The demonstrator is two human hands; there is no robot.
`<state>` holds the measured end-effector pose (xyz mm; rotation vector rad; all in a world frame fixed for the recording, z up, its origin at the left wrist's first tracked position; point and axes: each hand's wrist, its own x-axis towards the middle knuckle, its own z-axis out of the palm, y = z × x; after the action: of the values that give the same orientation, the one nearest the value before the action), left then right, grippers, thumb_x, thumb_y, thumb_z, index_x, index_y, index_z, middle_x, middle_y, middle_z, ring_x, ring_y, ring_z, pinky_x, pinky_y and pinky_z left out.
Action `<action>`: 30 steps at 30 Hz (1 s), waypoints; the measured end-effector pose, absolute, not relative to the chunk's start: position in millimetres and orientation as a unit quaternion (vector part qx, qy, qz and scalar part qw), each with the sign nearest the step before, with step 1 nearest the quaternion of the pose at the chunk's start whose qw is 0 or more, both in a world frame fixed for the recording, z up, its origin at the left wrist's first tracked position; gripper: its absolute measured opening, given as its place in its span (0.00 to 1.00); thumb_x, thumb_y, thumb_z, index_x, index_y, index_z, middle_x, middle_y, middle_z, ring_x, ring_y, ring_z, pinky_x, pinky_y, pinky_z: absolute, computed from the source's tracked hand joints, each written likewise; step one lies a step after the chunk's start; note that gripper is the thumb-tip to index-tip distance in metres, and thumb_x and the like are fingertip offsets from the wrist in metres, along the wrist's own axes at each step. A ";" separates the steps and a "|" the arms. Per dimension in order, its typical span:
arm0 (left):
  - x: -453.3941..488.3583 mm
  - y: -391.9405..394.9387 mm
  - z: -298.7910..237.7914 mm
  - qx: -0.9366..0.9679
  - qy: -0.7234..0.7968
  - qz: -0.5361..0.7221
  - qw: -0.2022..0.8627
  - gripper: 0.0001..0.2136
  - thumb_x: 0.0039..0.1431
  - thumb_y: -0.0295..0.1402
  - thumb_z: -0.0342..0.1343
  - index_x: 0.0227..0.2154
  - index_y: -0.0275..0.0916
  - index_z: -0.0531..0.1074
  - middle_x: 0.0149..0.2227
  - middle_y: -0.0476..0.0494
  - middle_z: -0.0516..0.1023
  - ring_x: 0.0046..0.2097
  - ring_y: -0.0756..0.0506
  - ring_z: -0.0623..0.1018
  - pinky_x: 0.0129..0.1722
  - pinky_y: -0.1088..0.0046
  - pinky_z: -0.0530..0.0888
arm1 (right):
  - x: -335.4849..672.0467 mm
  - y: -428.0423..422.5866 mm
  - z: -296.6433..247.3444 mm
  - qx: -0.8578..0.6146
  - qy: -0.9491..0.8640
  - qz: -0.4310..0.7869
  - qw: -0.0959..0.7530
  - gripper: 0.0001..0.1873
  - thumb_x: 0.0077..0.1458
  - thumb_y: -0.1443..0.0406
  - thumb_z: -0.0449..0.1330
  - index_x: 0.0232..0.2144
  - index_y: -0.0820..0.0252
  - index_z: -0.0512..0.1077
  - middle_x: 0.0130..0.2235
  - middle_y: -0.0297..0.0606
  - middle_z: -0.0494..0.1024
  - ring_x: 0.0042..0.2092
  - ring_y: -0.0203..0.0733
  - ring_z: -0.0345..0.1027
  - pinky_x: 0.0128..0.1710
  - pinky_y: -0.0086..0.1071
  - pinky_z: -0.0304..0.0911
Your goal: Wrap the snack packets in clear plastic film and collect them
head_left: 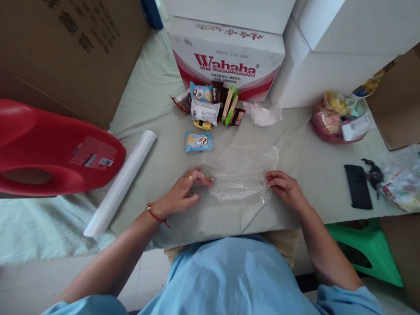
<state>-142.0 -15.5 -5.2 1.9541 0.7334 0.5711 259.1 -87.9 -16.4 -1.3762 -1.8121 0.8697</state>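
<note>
Your left hand [183, 189], grip spread, meets clear plastic [244, 160] at left; right hand [287, 189] at right edge, grip unclear. Smooth wrinkles outward evenly.

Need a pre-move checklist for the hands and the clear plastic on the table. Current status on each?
1. Clear plastic smooth: not ok, the part nearest the person is creased.
2. Left hand at the plastic's left edge: ok, fingertips there, thumb spread away from the fingers.
3. Right hand pinching the right edge: cannot tell, fingertips are at the edge but the grip is unclear.
4. Plastic a single layer: cannot tell, could be sheet or bag.
5. Blue packet off the plastic's middle: ok, it lies by the far left corner.
6. White roll apart from the left hand: ok, it lies off to the left.
</note>
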 end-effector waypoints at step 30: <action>-107.2 -24.3 -18.0 0.852 0.354 0.220 0.317 0.10 0.71 0.35 0.51 0.40 0.44 0.78 0.51 0.39 0.80 0.60 0.40 0.75 0.66 0.51 0.66 | 142.0 -74.9 56.5 -0.534 -0.791 0.247 0.167 0.17 0.60 0.76 0.54 0.41 0.56 0.80 0.50 0.45 0.82 0.52 0.49 0.75 0.54 0.43 0.71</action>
<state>-107.2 -24.3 -18.0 2.2424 0.9323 0.5803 142.0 -74.9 56.5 -1.5190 -2.2516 0.7014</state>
